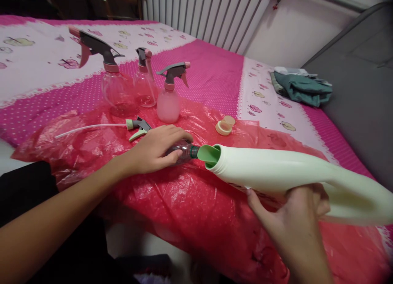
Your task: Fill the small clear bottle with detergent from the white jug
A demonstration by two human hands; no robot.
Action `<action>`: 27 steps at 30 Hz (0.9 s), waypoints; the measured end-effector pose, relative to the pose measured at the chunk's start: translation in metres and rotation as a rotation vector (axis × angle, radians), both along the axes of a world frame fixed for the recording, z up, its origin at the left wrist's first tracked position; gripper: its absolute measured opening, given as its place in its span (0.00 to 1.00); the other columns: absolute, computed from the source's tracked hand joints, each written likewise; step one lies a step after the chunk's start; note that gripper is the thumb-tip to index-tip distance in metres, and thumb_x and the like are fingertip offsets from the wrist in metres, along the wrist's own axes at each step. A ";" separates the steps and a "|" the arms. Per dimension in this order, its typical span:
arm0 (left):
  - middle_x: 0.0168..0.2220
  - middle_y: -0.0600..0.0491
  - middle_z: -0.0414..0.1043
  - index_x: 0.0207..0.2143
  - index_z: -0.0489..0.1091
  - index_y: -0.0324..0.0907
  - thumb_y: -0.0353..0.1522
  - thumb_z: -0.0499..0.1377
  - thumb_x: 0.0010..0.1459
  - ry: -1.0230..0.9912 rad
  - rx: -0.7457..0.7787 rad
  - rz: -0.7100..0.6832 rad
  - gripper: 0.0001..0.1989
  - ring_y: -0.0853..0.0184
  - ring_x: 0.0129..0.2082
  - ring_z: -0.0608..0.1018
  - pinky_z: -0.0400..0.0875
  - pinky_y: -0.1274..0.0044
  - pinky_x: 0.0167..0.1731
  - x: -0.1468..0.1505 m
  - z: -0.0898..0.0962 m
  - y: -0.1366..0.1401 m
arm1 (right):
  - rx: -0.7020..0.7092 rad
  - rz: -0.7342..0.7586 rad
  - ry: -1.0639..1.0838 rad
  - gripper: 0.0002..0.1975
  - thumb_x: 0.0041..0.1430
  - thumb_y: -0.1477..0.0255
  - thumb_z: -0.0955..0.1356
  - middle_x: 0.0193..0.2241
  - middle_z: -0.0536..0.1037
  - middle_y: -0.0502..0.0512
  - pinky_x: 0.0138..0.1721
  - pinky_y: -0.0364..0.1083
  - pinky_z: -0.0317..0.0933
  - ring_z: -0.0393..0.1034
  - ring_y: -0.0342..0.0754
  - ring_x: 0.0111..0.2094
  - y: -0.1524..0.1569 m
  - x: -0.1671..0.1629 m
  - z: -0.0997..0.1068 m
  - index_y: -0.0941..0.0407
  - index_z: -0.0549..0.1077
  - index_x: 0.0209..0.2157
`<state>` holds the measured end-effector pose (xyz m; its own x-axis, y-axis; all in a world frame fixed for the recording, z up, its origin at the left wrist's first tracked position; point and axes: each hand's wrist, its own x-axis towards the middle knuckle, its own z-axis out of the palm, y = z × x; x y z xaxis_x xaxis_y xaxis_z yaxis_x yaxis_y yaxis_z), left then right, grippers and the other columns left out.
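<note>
My left hand [159, 149] is wrapped round a small clear bottle [183, 151] with a green ring at its neck, tilted toward the right. Much of that bottle is hidden by the fingers. In my right hand [294, 214] is a large pale green detergent jug [260, 163], held on its side by the handle. The jug's green pouring spout [209, 154] is right at the bottle's mouth; whether liquid flows I cannot tell. A spray trigger head [139, 126] with a long thin tube lies beyond my left wrist. The jug's cap [225, 126] sits off to the right.
Three spray bottles with pink and grey heads stand behind: a large one [112, 85], a middle one [144, 87] and one with cloudy liquid [168, 106]. Red plastic sheeting [190, 202] covers the patterned bed. Folded clothes [302, 87] lie at the right, near a grey headboard [359, 59].
</note>
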<state>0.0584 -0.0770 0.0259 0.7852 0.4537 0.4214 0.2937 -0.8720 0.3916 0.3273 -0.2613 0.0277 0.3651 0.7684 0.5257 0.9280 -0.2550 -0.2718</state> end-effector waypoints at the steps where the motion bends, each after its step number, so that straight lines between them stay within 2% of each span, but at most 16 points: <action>1: 0.47 0.47 0.77 0.51 0.67 0.44 0.44 0.49 0.69 0.001 -0.001 0.002 0.18 0.57 0.45 0.77 0.68 0.66 0.46 0.000 0.000 0.000 | -0.004 -0.001 0.003 0.39 0.50 0.47 0.66 0.49 0.70 0.74 0.56 0.76 0.50 0.60 0.73 0.55 0.000 0.000 0.000 0.64 0.66 0.53; 12: 0.47 0.47 0.77 0.51 0.68 0.42 0.43 0.49 0.69 -0.007 0.003 -0.004 0.18 0.57 0.45 0.77 0.67 0.66 0.46 0.000 -0.001 0.000 | -0.005 -0.025 -0.032 0.52 0.52 0.36 0.61 0.47 0.72 0.85 0.53 0.76 0.53 0.63 0.80 0.54 0.003 -0.002 0.002 0.74 0.68 0.52; 20: 0.49 0.48 0.77 0.52 0.68 0.43 0.41 0.50 0.68 -0.009 -0.014 0.003 0.17 0.57 0.47 0.77 0.67 0.67 0.47 0.000 0.000 0.000 | 0.018 -0.013 -0.075 0.49 0.53 0.40 0.63 0.49 0.72 0.85 0.52 0.77 0.55 0.64 0.82 0.54 0.003 -0.002 0.002 0.75 0.68 0.54; 27: 0.48 0.47 0.77 0.52 0.68 0.42 0.42 0.50 0.68 -0.019 0.003 -0.005 0.17 0.57 0.46 0.77 0.67 0.66 0.47 0.000 -0.001 0.001 | 0.028 -0.016 -0.078 0.48 0.53 0.40 0.63 0.49 0.72 0.83 0.53 0.76 0.54 0.63 0.78 0.54 0.003 0.000 -0.001 0.73 0.68 0.54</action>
<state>0.0581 -0.0763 0.0246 0.7795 0.4486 0.4372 0.2820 -0.8745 0.3946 0.3270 -0.2582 0.0267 0.3345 0.7474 0.5740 0.9424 -0.2637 -0.2058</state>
